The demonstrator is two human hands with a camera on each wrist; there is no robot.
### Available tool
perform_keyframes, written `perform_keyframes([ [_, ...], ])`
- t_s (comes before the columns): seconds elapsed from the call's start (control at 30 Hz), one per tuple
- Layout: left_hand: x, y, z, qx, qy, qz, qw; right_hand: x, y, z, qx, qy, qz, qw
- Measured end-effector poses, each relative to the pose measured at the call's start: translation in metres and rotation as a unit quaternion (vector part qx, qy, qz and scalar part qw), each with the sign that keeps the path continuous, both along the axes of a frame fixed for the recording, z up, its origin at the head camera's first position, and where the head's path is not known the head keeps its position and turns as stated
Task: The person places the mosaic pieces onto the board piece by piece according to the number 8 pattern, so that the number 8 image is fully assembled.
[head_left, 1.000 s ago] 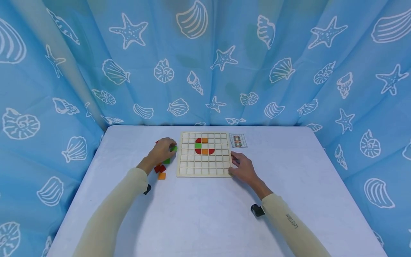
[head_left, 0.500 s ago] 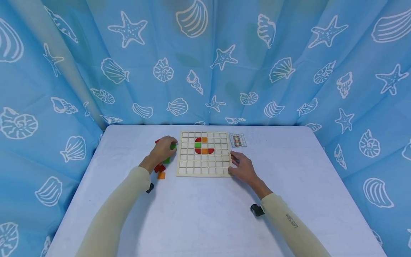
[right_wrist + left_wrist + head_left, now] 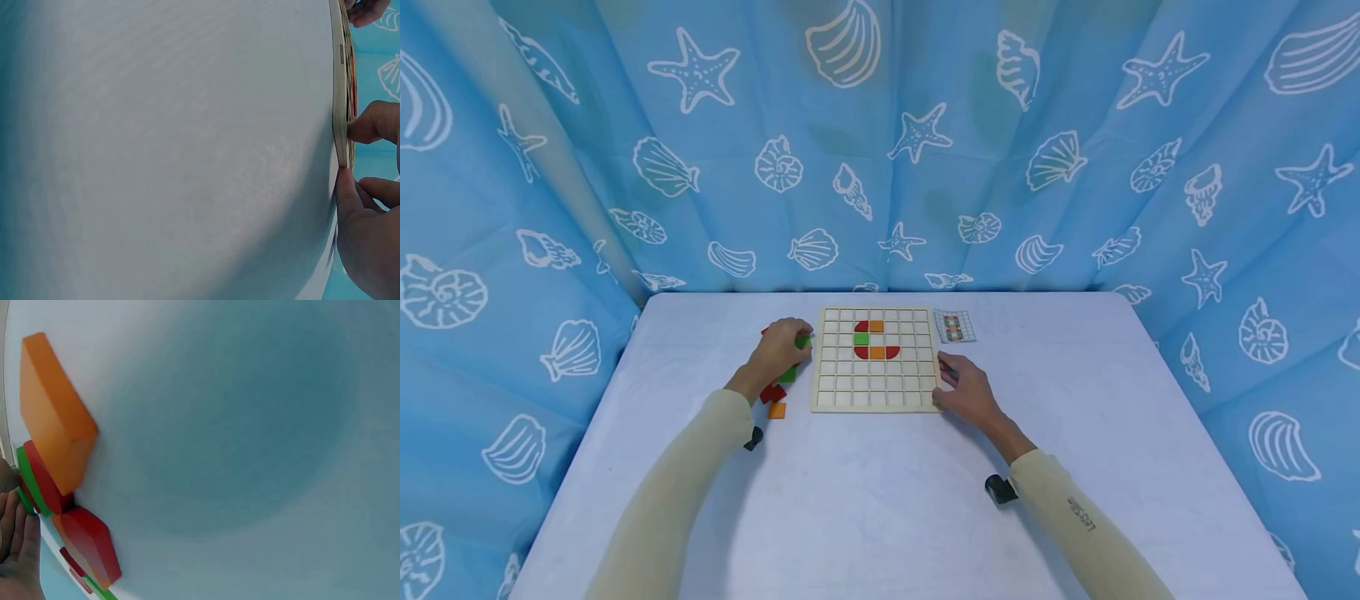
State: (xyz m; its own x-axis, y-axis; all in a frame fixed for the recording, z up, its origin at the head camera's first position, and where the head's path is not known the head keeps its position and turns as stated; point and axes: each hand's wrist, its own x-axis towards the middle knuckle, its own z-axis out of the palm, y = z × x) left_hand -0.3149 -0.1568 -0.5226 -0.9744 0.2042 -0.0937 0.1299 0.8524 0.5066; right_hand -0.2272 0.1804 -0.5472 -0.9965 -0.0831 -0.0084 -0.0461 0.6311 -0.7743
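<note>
My left hand (image 3: pixel 777 348) is over the loose coloured tiles left of the board, its thumb and fingertips pinching a green tile (image 3: pixel 802 342). In the left wrist view those fingers show only at the left edge, beside stacked green and red pieces. A wooden grid board (image 3: pixel 842 401) lies flat on the table. Set in its cells are three rounded red pieces (image 3: pixel 892 353), two orange squares (image 3: pixel 877 353) and one green square (image 3: pixel 861 339). At the board's right edge, near the front corner, my right hand (image 3: pixel 968 392) grips the rim with thumb and fingers.
A pattern card (image 3: pixel 955 327) printed with a coloured grid lies just right of the board's back corner. Red tiles (image 3: pixel 772 393) and an orange square tile (image 3: pixel 777 411) are nearest the table's front. Behind the white table (image 3: pixel 865 500) hangs a blue shell-print curtain (image 3: pixel 895 200).
Over the past second the left hand has shifted very slightly among the tiles. My right hand stays on the board's edge, and the pieces on the board look the same.
</note>
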Motion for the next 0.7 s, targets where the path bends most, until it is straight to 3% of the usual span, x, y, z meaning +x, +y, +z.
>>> perform_keyframes([
  [0.37,-0.004,0.021,0.007,0.017,0.063,-0.065,0.9958,0.001,0.001,0.000,-0.008,-0.011,-0.009,1.000],
  [0.7,-0.007,0.062,0.006,0.041,0.061,-0.118,0.9903,-0.002,0.000,-0.002,-0.005,-0.018,-0.010,1.000],
])
